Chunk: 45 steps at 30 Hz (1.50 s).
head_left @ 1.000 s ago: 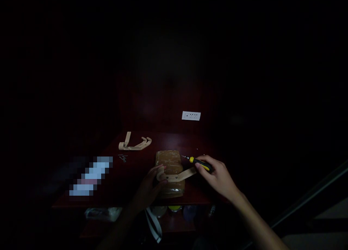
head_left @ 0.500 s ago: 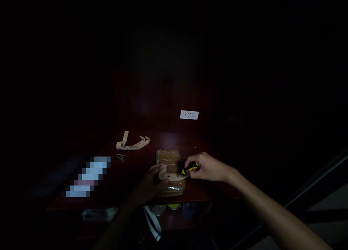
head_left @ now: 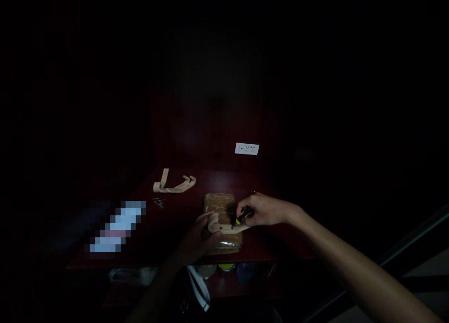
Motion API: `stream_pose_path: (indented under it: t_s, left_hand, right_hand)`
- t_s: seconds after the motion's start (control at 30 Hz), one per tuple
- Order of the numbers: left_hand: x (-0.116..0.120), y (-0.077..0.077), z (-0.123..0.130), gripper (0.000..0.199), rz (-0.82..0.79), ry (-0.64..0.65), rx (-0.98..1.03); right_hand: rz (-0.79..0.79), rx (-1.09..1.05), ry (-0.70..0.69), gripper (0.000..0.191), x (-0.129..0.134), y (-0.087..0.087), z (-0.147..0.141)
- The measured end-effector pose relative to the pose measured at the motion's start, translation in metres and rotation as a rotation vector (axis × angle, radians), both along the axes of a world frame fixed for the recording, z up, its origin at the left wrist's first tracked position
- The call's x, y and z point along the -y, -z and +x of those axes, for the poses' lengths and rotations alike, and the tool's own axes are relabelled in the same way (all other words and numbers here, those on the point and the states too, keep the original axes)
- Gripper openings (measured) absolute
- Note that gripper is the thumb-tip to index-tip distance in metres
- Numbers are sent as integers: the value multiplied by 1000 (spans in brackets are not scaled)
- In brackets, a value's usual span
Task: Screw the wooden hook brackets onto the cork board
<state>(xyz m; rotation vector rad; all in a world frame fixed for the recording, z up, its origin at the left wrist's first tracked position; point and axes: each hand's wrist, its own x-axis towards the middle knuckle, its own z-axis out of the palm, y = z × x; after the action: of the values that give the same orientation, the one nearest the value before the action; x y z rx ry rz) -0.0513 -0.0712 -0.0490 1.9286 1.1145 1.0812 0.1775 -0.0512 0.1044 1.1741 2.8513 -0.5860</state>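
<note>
A curved light-wood hook piece [head_left: 226, 228] with dark holes lies across a brown, tape-wrapped block [head_left: 220, 202]. My left hand [head_left: 197, 236] grips its curled end, thumb in front and fingers behind. In my right hand [head_left: 261, 209] is a black and yellow screwdriver [head_left: 243, 215], its handle tilted and its lower end at a hole in the wood. The screwdriver's tip is too small and dark to make out. To the left, further back, lie more light-wood hook pieces [head_left: 175, 188], with several screws [head_left: 159, 202] in front of them.
The dark red table [head_left: 140, 238] has its front edge just below the block. On the left is a pixelated bright patch [head_left: 117, 227]. Below sits a shelf with a white strap [head_left: 199, 289], a plastic bag [head_left: 131, 276] and containers. A white socket plate [head_left: 247, 149] is on the back wall.
The whole view has shifted slightly, moving things a little to the right. My right hand has turned a little around the screwdriver handle; my left hand keeps its hold.
</note>
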Motion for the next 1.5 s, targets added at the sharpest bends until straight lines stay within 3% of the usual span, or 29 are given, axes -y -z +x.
stream_pose_path:
  t_s: [0.17,0.37,0.63,0.9,1.13,1.5]
  left_hand:
    - [1,1,1,47,7,-14,19]
    - [2,3,3,46,11,-33,30]
    - [3,4,6,45,16,-49,46]
    - [1,10,8,43,50,-59,55]
    - [0,15,8,48,29,-83,87]
    - [1,16,7,47,45,-78,92]
  right_hand:
    - [42,123,-70,28,-5,-10,-14]
    - [26,241,-17,23,-9,-15,-21]
    - [136,304,-12,28,-4,-12,-22]
    - [97,167,7,25,-6,-29,-16]
    - [66,100,-83,26,-8,-14,-30]
    - [105,124,-107,21,-5,-10,-39]
